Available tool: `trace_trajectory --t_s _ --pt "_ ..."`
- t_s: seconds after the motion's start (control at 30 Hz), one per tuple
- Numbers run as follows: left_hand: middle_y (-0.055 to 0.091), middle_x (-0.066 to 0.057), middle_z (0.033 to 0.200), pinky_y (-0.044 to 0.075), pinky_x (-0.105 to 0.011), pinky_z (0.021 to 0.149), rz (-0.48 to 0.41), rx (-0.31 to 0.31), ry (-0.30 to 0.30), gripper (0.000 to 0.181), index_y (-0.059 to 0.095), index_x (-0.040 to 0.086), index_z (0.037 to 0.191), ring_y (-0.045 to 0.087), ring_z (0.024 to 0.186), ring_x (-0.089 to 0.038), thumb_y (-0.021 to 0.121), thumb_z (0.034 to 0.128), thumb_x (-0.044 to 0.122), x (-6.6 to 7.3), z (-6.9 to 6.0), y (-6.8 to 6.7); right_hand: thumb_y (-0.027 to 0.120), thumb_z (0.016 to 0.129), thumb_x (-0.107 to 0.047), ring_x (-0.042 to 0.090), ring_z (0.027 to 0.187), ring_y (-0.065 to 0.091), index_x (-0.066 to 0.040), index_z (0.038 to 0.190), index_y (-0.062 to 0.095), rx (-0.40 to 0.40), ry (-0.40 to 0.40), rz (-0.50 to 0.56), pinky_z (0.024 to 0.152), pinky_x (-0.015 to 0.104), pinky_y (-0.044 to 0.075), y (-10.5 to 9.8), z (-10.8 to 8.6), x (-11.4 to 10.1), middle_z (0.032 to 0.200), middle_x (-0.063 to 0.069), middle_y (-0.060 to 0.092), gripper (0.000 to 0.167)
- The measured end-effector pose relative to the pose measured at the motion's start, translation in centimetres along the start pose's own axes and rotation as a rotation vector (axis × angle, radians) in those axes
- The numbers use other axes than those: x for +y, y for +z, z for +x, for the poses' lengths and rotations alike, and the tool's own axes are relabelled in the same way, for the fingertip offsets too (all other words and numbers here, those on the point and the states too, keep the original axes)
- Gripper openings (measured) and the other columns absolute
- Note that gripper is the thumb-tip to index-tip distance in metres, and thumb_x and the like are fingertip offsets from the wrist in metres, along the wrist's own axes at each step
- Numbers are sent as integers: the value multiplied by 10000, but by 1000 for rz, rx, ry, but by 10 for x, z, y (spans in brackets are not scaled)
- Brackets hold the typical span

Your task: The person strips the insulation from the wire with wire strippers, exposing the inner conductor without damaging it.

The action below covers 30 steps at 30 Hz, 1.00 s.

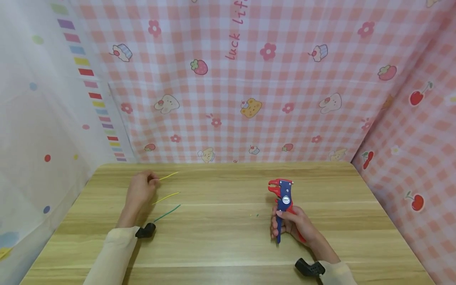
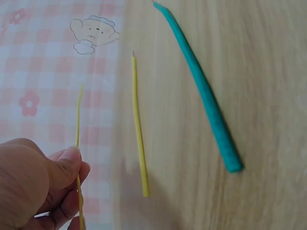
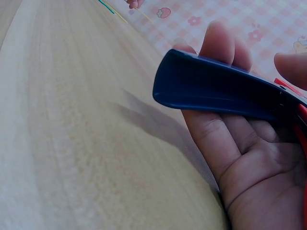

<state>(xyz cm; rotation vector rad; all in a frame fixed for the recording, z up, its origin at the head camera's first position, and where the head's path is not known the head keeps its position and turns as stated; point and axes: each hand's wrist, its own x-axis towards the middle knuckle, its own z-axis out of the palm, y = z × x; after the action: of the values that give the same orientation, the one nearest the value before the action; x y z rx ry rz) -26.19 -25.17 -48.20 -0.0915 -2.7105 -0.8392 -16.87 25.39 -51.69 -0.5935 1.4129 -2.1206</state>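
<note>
My left hand (image 1: pixel 142 188) pinches a thin yellow wire (image 2: pixel 78 115) between thumb and fingers near the table's far left. Closer to me lies a second yellow wire (image 1: pixel 166 198), with a bare metal tip showing in the left wrist view. Beside it rests a green wire (image 1: pixel 167 213), bent near its thin tip. On the right, my right hand (image 1: pixel 293 225) grips a blue and red wire stripper (image 1: pixel 285 200), fingers curled round the blue handle (image 3: pixel 211 86). The stripper's red jaws point up and to the left, with nothing visible between them.
Tiny yellow and green scraps (image 1: pixel 257 215) lie on the wooden table (image 1: pixel 213 245) left of the stripper. A pink checked cloth (image 1: pixel 221 118) hangs along the far edge, with more cloth at both sides. Black wrist cameras (image 1: pixel 310 268) sit at both cuffs.
</note>
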Motion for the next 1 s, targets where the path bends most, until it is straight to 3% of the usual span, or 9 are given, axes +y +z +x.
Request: trace_trajectory --t_s 0.23,0.63,0.87,1.0 --pt "734 -192 814 504 -353 668 -57 65 69 67 719 -33 873 663 739 -282 670 915 -52 11 -4 1 357 1103 -98 190 815 744 54 1183 467 9 8 -6 822 399 627 0 1 -1 925 53 723 203" --pt "738 -186 786 520 -251 637 -135 70 171 78 716 -49 850 691 732 -277 700 875 -120 25 -11 8 373 1102 -105 191 815 741 65 1190 444 18 32 -1 823 399 626 3 1 1 926 54 720 205" --pt "733 -174 821 544 -257 635 -181 17 154 51 710 -31 867 702 759 -285 719 896 -72 31 -16 10 344 1097 -74 193 813 743 53 1187 466 -17 0 14 810 412 629 2 1 1 936 65 722 197" --pt "725 -166 818 518 -218 629 -210 18 162 68 710 -12 856 687 747 -257 720 901 -62 35 -18 10 335 1095 -61 194 818 743 46 1188 479 -26 -8 27 817 420 628 2 0 0 940 64 719 202"
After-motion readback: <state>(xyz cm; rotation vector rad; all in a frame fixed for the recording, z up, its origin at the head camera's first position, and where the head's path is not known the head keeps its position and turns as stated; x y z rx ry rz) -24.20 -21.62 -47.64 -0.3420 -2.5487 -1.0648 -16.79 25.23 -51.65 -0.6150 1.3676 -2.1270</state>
